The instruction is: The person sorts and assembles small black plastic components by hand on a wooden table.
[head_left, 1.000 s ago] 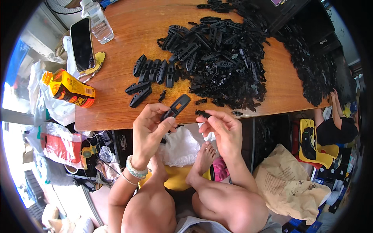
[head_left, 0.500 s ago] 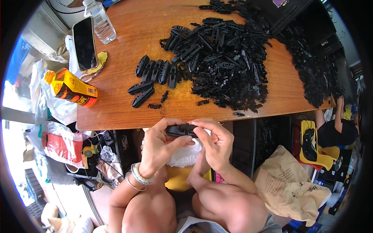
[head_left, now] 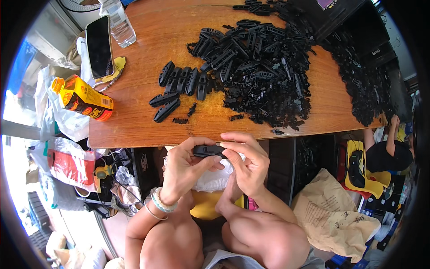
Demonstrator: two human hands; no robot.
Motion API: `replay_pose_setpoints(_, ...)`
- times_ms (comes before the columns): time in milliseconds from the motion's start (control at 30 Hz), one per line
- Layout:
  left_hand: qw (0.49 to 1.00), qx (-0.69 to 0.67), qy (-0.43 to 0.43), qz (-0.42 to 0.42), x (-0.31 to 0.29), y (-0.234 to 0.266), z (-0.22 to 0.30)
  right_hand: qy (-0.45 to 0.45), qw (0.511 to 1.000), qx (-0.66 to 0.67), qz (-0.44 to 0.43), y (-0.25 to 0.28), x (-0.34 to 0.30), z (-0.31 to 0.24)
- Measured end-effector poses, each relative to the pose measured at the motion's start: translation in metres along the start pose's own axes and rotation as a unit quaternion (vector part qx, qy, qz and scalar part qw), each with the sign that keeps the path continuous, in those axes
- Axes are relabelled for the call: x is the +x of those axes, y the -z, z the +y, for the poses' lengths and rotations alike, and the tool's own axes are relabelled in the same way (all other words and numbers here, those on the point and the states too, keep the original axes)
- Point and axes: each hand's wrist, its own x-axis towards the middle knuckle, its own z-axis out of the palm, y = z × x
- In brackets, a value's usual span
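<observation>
A long black plastic part (head_left: 207,151) with tapered ends is held just off the table's near edge. My left hand (head_left: 183,166) is closed around its left end, thumb below and fingers above. At the other end, the thumb and a finger of my right hand (head_left: 248,165) pinch the part, while the forefinger is raised over it. Finished-looking boat-shaped black parts (head_left: 182,80) lie grouped on the tabletop to the left. Small black clip-like pieces (head_left: 180,121) rest nearer to me. What lies beneath my fingertips is hidden.
A large heap of black parts (head_left: 255,62) covers the middle of the wooden table (head_left: 139,130). To the left are a yellow-orange bottle (head_left: 87,98), a phone (head_left: 99,47) and a clear water bottle (head_left: 118,24). A brown paper sack (head_left: 331,215) stands right of my legs. Another person (head_left: 396,145) sits far right.
My right forefinger has lifted off the part, and its fingers have opened slightly. The part has turned a little in my left hand. The whole view has shifted slightly.
</observation>
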Motion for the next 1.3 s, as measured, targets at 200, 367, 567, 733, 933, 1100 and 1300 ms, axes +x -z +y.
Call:
replay_pose_setpoints(200, 1.0, -0.004, -0.006, 0.012, 0.0, 0.0, -0.004, 0.1, 0.988, -0.12, -0.004, 0.004, 0.0, 0.006)
replay_pose_setpoints(367, 0.999, 0.036, -0.03, 0.02, -0.003, 0.004, -0.004, -0.065, 0.994, -0.064, -0.066, 0.004, -0.004, 0.003)
replay_pose_setpoints(567, 1.0, 0.025, 0.0, -0.016, 0.0, 0.011, -0.021, -0.16, 0.981, 0.023, -0.104, 0.005, -0.018, 0.02)
replay_pose_setpoints(733, 0.914, 0.378, -0.147, -0.027, -0.007, 0.023, -0.025, -0.247, 0.944, 0.021, -0.216, 0.026, -0.008, 0.021)
replay_pose_setpoints(933, 0.782, 0.447, -0.303, 0.31, 0.036, 0.065, -0.012, 0.105, 0.944, -0.312, 0.003, 0.035, 0.014, 0.039)
replay_pose_setpoints(1100, 0.74, 0.508, -0.359, 0.253, 0.05, 0.082, -0.017, 0.153, 0.893, -0.422, 0.034, 0.023, 0.03, 0.053)
replay_pose_setpoints(1300, 0.717, 0.52, -0.385, 0.259, 0.044, 0.082, -0.028, 0.226, 0.886, -0.405, 0.033, 0.022, 0.026, 0.061)
